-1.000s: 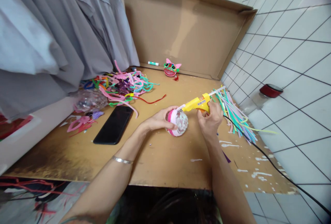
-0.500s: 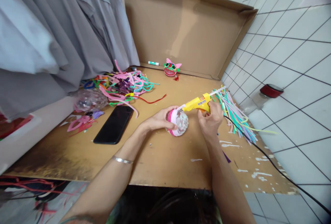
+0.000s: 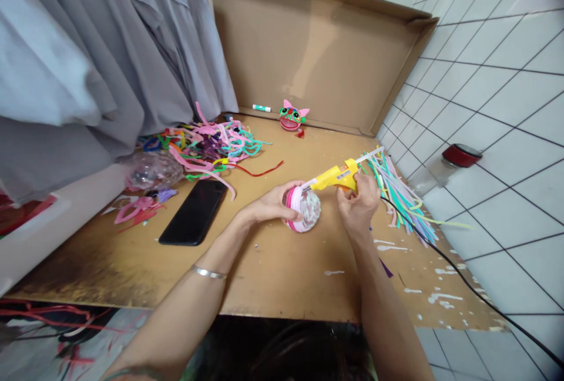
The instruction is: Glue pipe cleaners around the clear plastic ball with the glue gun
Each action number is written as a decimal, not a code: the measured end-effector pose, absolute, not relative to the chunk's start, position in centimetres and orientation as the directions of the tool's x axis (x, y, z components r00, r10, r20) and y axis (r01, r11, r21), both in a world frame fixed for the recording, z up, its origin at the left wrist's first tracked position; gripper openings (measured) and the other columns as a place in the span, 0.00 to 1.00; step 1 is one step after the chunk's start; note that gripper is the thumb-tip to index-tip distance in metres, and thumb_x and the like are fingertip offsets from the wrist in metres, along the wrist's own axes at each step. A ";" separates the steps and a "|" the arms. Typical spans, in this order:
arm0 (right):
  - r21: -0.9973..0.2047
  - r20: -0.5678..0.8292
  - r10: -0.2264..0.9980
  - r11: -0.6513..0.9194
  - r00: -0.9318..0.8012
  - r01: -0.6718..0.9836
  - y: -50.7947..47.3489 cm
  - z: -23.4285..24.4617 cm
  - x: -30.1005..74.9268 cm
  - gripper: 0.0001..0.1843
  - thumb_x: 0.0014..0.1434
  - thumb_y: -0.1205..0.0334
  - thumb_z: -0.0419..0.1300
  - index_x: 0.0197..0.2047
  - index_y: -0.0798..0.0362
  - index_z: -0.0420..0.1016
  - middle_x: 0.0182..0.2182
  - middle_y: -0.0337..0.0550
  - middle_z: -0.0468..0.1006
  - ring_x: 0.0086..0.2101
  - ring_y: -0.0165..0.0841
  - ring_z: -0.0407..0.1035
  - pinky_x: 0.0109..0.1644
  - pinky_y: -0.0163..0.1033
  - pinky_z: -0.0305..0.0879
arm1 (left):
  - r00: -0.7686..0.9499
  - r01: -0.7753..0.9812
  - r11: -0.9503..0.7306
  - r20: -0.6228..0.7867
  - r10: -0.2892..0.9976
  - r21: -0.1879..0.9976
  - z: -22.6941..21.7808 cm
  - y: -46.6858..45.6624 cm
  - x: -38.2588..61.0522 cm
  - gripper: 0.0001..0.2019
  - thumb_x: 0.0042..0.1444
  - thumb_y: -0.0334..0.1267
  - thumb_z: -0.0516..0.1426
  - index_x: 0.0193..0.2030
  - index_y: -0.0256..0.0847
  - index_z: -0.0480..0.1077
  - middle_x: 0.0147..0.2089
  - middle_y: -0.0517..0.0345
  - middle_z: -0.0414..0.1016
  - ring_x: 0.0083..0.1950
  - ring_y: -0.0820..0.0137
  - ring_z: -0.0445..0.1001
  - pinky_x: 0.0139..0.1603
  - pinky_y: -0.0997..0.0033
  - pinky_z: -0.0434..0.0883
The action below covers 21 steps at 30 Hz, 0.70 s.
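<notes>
My left hand point(image 3: 275, 202) is wrapped round a clear plastic ball point(image 3: 311, 212) that has pink and white pipe cleaner wound about its left part. In my right hand point(image 3: 360, 202) is a yellow hot glue gun point(image 3: 337, 176), its handle inside my closed fingers. The gun's nozzle points left and meets the ball's upper edge by the white band; whether it touches cannot be made out. A clear glue stick point(image 3: 370, 155) juts from the gun's back end, and a black cord point(image 3: 445, 255) runs off to the lower right.
Loose pipe cleaners point(image 3: 403, 199) lie right of my right hand, by the tiled wall point(image 3: 520, 152). A black phone point(image 3: 192, 212), a tangled pipe cleaner heap point(image 3: 220, 140) and a clear plastic piece point(image 3: 154, 169) lie left. Behind stand a finished-looking animal head point(image 3: 291, 117), a marker point(image 3: 261, 108) and cardboard point(image 3: 317, 46).
Almost nothing differs. The ball and the glue gun's nozzle show at most a very slight shift; both hands keep the same holds.
</notes>
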State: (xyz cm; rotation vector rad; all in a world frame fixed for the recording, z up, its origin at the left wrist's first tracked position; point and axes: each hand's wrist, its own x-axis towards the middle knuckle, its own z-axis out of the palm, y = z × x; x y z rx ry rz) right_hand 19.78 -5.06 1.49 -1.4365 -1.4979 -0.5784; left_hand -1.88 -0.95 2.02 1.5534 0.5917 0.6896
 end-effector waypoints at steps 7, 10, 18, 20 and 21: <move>-0.311 0.860 0.474 0.189 0.191 0.931 -4.9 1.6 19.8 0.13 0.53 0.62 0.56 0.43 0.52 0.70 0.36 0.45 0.72 0.40 0.42 0.67 0.44 0.46 0.63 | 0.688 -0.043 -0.098 0.101 0.719 0.994 1.9 -0.9 -1.9 0.35 0.34 0.33 0.67 0.54 0.37 0.66 0.48 0.55 0.73 0.45 0.66 0.71 0.50 0.68 0.67; -0.288 0.860 0.482 0.190 0.166 0.938 -4.9 1.5 19.8 0.14 0.52 0.63 0.56 0.44 0.51 0.70 0.36 0.45 0.72 0.40 0.42 0.68 0.45 0.46 0.63 | 0.687 -0.041 -0.097 0.099 0.720 0.994 1.9 -0.9 -1.9 0.35 0.35 0.33 0.67 0.54 0.37 0.67 0.48 0.55 0.73 0.45 0.66 0.71 0.49 0.68 0.68; -0.289 0.855 0.494 0.199 0.159 0.936 -5.0 1.5 19.7 0.15 0.53 0.63 0.56 0.45 0.52 0.70 0.38 0.47 0.74 0.42 0.43 0.68 0.46 0.47 0.63 | 0.683 -0.035 -0.092 0.090 0.724 0.995 2.0 -1.0 -1.9 0.35 0.35 0.32 0.67 0.54 0.37 0.67 0.47 0.56 0.74 0.45 0.66 0.72 0.49 0.68 0.68; -0.295 0.854 0.496 0.209 0.159 0.933 -5.0 1.6 19.7 0.15 0.53 0.63 0.56 0.45 0.52 0.70 0.38 0.47 0.74 0.42 0.43 0.68 0.46 0.47 0.63 | 0.681 -0.035 -0.085 0.086 0.727 0.996 1.9 -0.9 -1.9 0.35 0.34 0.32 0.68 0.55 0.37 0.67 0.47 0.55 0.74 0.45 0.66 0.72 0.50 0.67 0.68; -0.295 0.854 0.496 0.211 0.158 0.932 -5.0 1.6 19.7 0.15 0.53 0.63 0.56 0.45 0.53 0.70 0.38 0.48 0.74 0.42 0.43 0.68 0.46 0.47 0.63 | 0.682 -0.035 -0.086 0.087 0.726 0.996 1.9 -0.9 -1.9 0.35 0.34 0.32 0.67 0.55 0.37 0.67 0.47 0.55 0.74 0.45 0.66 0.72 0.50 0.67 0.68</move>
